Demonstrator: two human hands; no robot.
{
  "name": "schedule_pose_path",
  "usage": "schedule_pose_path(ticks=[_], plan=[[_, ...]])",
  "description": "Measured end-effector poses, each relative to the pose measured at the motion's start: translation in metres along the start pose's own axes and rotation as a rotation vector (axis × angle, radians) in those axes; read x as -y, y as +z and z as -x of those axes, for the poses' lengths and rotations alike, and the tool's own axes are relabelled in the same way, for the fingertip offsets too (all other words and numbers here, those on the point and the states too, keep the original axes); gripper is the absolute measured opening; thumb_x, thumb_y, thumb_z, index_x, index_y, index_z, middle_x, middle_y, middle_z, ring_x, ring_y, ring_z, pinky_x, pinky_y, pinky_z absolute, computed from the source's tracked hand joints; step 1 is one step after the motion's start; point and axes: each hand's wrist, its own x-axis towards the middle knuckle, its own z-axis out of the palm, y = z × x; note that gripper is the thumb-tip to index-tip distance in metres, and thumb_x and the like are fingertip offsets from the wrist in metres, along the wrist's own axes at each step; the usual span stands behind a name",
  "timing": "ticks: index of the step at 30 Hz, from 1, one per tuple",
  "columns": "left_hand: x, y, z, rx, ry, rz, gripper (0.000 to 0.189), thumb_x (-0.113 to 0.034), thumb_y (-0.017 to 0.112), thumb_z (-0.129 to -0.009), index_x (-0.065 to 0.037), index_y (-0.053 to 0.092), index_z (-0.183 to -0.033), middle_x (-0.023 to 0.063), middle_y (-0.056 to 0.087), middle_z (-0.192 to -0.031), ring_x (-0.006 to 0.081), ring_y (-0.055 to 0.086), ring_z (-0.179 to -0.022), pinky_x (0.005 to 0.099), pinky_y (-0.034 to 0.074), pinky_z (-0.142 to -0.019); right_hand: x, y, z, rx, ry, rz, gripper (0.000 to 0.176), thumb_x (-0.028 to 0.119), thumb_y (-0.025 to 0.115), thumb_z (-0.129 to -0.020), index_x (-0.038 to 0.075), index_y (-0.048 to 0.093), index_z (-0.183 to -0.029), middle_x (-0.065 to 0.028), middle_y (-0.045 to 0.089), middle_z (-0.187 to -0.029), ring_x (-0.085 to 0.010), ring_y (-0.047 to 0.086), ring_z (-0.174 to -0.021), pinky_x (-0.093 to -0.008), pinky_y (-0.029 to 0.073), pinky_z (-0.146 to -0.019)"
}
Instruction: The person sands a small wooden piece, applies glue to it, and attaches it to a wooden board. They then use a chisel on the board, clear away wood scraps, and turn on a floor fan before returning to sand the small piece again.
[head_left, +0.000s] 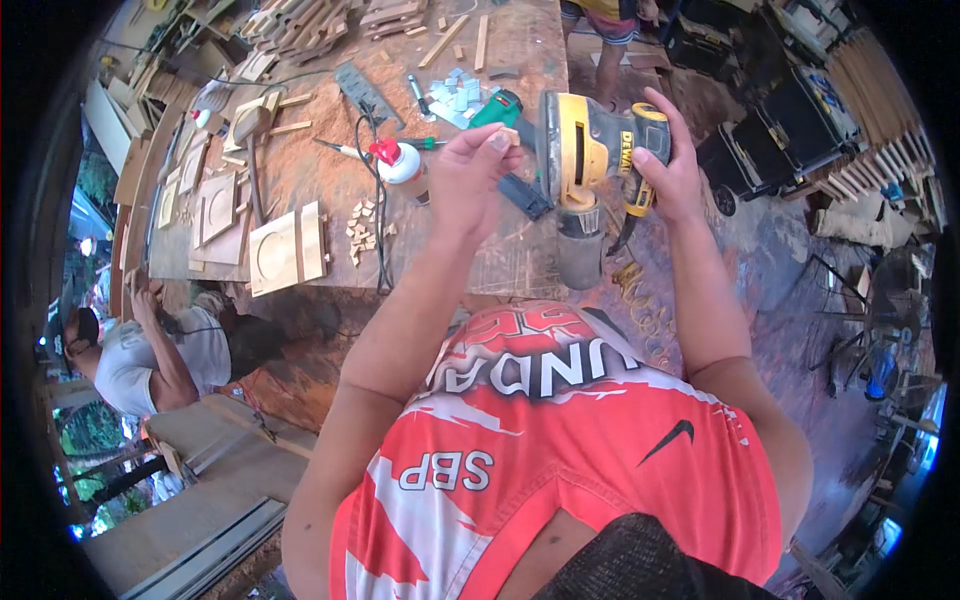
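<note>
My left hand [472, 180] pinches a small wooden piece [511, 135] between thumb and fingertips, held up over the table's right end. A yellow-and-black DeWalt orbital sander [590, 150] is gripped at its head by my right hand [672, 165]. The sander is turned on its side, its round pad facing my left hand, close to the wooden piece but apparently apart. Its dust bag [580, 258] hangs toward me. Below and left of my left hand stands a white bottle with a red cap [402, 165].
Small wood blocks [361, 232], recessed wooden panels [287, 250], a hammer [253, 150] and a green tool [497, 108] lie on the dusty worktable [470, 262]. A cable crosses it. Another person [180, 350] is at the left. Black cases [770, 130] stand at the right.
</note>
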Motion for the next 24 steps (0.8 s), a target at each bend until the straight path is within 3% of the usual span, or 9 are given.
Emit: schedule_pose_path(ticks=[14, 24], plan=[[0.008, 0.005, 0.002, 0.022, 0.02, -0.176, 0.017, -0.004, 0.066, -0.09, 0.004, 0.063, -0.105, 0.011, 0.07, -0.096, 0.0164, 0.068, -0.081, 0.0295, 0.057, -0.077, 0.004, -0.001, -0.005, 0.013, -0.054, 0.122, 0.072, 0.025, 0.074, -0.073, 0.009, 0.049, -0.139, -0.0085, 0.058, -0.118, -0.0177, 0.055, -0.107, -0.0326, 0.044, -0.096], [-0.002, 0.003, -0.001, -0.03, -0.067, 0.021, 0.016, -0.007, 0.067, -0.091, 0.0, 0.062, -0.104, 0.0076, 0.068, -0.094, 0.0136, 0.066, -0.08, 0.0242, 0.056, -0.072, 0.011, -0.006, -0.006, -0.009, -0.141, 0.236, 0.071, 0.022, 0.074, -0.071, 0.011, 0.05, -0.138, -0.0094, 0.057, -0.12, -0.0192, 0.055, -0.11, -0.0336, 0.043, -0.098]])
